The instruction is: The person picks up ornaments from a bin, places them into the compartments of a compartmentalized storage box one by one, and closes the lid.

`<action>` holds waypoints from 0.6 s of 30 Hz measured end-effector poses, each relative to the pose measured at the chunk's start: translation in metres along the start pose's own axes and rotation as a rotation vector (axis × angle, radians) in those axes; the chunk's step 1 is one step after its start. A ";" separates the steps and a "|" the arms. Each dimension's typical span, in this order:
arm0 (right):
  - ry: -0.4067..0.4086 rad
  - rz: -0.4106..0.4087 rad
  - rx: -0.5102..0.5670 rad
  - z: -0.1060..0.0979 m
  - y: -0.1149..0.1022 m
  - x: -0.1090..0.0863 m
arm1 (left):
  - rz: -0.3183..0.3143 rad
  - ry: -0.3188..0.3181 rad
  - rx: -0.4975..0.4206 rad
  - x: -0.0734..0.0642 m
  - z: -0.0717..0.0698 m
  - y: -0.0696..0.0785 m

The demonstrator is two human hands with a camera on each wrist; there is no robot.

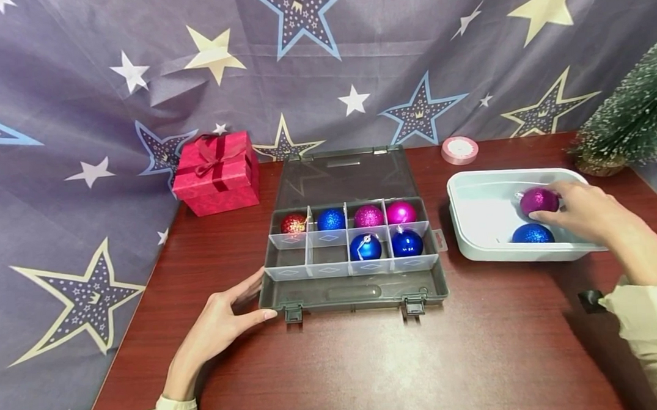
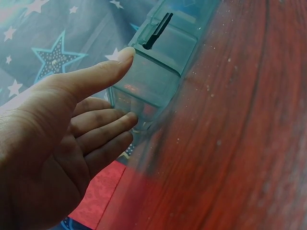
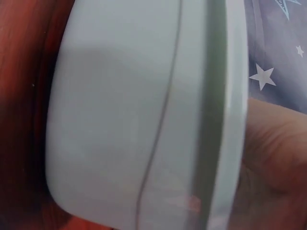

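In the head view my right hand [image 1: 587,209] pinches a purple glitter Christmas bauble [image 1: 539,201] between thumb and fingers, inside a white plastic tub [image 1: 478,223]. A blue glitter bauble [image 1: 532,233] lies below it in the tub. The right wrist view shows mostly the tub's outer wall [image 3: 115,120], which hides the fingertips. With straight fingers, my left hand [image 1: 223,323] touches the left front corner of an open divided storage box [image 1: 354,291]. One red, three blue and two pink baubles sit in its compartments; the two front left compartments hold none.
A red gift box [image 1: 217,173] with a ribbon stands at the back left. Behind the tub lies a roll of pink ribbon [image 1: 460,150]. A small frosted tree [image 1: 632,106] stands at the back right. Star-patterned cloth [image 1: 350,63] hangs behind the wooden table [image 1: 368,368].
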State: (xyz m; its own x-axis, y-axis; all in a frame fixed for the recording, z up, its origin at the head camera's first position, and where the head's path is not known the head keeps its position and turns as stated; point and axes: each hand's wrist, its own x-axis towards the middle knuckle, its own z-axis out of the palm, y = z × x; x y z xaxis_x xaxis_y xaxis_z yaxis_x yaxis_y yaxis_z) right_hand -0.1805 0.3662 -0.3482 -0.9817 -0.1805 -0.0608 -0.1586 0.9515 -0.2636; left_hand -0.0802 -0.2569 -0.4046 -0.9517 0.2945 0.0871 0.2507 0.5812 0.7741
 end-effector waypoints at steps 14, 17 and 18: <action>0.068 -0.119 0.048 0.017 0.003 0.017 | 0.007 0.003 0.000 0.000 0.000 0.000; 0.070 -0.118 0.075 0.019 0.001 0.018 | 0.009 0.003 -0.001 0.000 0.000 0.000; 0.069 -0.119 0.080 0.019 0.001 0.018 | 0.011 0.003 -0.002 0.000 0.000 0.000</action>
State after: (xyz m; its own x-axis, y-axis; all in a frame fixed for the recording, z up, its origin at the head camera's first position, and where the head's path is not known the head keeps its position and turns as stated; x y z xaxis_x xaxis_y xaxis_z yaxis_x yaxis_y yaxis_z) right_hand -0.1960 0.3592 -0.3682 -0.9617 -0.2712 0.0407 -0.2685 0.9008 -0.3412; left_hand -0.0802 -0.2569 -0.4049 -0.9494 0.2987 0.0975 0.2608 0.5763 0.7745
